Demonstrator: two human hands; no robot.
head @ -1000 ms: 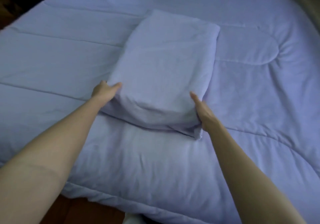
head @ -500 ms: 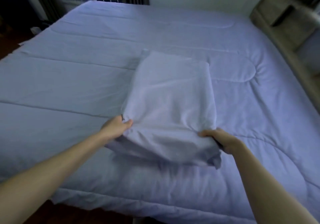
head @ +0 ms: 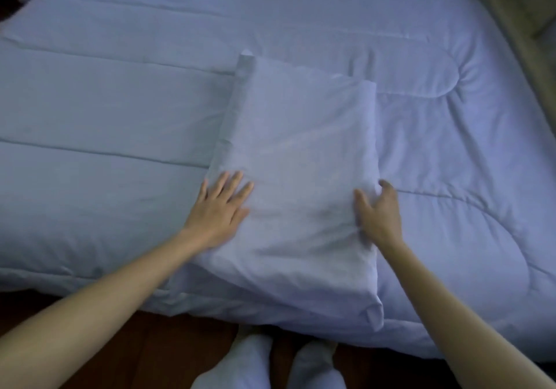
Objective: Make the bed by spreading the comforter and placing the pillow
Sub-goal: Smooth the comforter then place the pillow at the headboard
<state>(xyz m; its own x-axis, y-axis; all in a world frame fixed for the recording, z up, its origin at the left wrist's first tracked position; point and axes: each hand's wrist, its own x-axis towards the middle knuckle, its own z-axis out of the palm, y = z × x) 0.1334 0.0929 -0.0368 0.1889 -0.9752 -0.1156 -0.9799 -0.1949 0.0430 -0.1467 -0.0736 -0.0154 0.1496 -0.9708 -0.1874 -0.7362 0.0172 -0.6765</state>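
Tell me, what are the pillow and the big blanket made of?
Pillow: looks like soft matte woven cloth, maybe cotton; it creases under the hands. Comforter: similar matte fabric with padding inside, judging by its puffy stitched channels. The exact fibre can't be told.

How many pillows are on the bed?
1. The pillow lies on the comforter near the bed's front edge, between the left hand and right hand. Others could be out of view.
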